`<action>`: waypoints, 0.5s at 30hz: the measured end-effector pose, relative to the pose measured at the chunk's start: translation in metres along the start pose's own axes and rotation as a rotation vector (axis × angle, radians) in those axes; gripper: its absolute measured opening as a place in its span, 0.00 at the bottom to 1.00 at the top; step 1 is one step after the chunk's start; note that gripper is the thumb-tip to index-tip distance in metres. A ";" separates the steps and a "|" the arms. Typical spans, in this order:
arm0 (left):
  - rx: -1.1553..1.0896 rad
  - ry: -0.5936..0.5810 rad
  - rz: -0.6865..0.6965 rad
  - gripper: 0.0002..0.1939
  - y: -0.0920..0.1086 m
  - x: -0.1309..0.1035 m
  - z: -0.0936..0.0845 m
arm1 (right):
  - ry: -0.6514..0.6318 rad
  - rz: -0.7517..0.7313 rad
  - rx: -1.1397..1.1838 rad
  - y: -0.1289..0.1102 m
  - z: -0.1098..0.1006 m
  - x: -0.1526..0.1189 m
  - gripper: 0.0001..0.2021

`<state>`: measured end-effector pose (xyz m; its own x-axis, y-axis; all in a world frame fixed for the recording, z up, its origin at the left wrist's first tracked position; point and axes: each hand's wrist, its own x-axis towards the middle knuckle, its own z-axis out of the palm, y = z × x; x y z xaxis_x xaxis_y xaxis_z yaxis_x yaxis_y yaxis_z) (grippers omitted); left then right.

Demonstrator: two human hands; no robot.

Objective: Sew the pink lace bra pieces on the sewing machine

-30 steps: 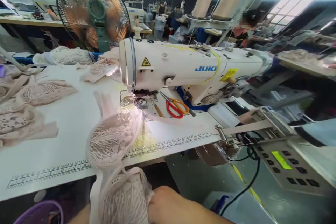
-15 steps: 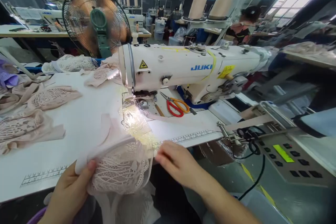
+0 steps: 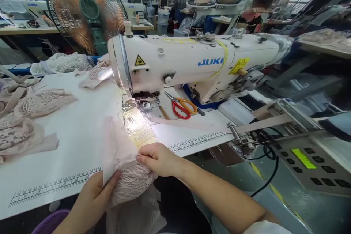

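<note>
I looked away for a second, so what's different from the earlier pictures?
The lace piece has moved from the needle area toward the person. The left hand has taken hold of its left side; the right hand has moved left and pinches it. The scissors stayed put.

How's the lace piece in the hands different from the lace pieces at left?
The held lace piece is pinched by left hand and right hand; the left lace pieces lie untouched. The held lace piece overhangs the table edge; the left lace pieces rest on top. Both look pale pink.
</note>
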<state>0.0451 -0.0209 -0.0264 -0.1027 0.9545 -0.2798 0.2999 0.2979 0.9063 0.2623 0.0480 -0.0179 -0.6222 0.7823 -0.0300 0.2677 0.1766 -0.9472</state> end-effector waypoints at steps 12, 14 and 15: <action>-0.369 -0.073 -0.173 0.21 0.015 -0.013 0.034 | 0.243 -0.032 -0.433 0.003 0.006 -0.011 0.15; -0.639 -0.101 -0.343 0.25 0.009 -0.019 0.046 | 0.295 -0.062 -0.554 0.009 0.006 -0.024 0.13; -0.745 -0.128 -0.404 0.27 0.008 -0.022 0.052 | 0.309 -0.064 -0.583 0.013 0.005 -0.031 0.13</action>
<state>0.0990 -0.0389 -0.0297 0.0534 0.7833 -0.6194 -0.4428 0.5746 0.6884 0.2815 0.0225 -0.0313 -0.4340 0.8794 0.1960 0.6451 0.4551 -0.6138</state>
